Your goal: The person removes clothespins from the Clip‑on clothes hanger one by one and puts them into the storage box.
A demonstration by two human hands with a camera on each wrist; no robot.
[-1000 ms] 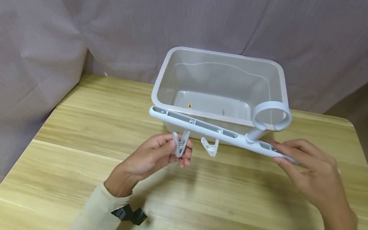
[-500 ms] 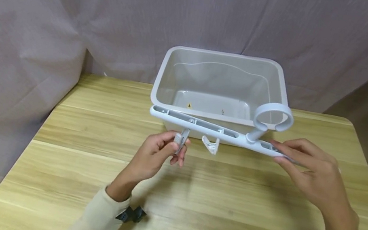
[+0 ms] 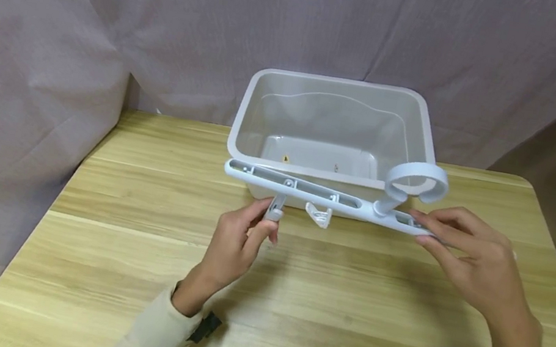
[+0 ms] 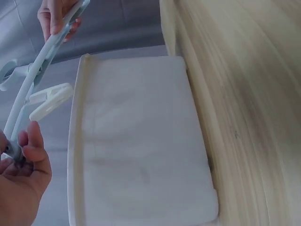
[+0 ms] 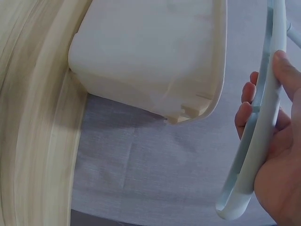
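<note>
A pale blue-white clip hanger with a C-shaped hook is held level in front of the bin. My right hand grips its right end, thumb on the near side and fingers round the far side; the right wrist view shows the rounded bar end sticking out past the palm. My left hand pinches a grey clip hanging under the left half of the bar. Beside it a white clip hangs free under the middle, also seen as a white clip in the left wrist view.
A light grey plastic bin stands behind the hanger, with small stickers on its inner floor. It is on a wood-grain table, against a grey-purple cloth that also hangs at the left.
My left hand has turned and the pinched clip with it, from side-on to nearly end-on. The hook has tipped slightly toward me and right. My right hand has hardly moved.
</note>
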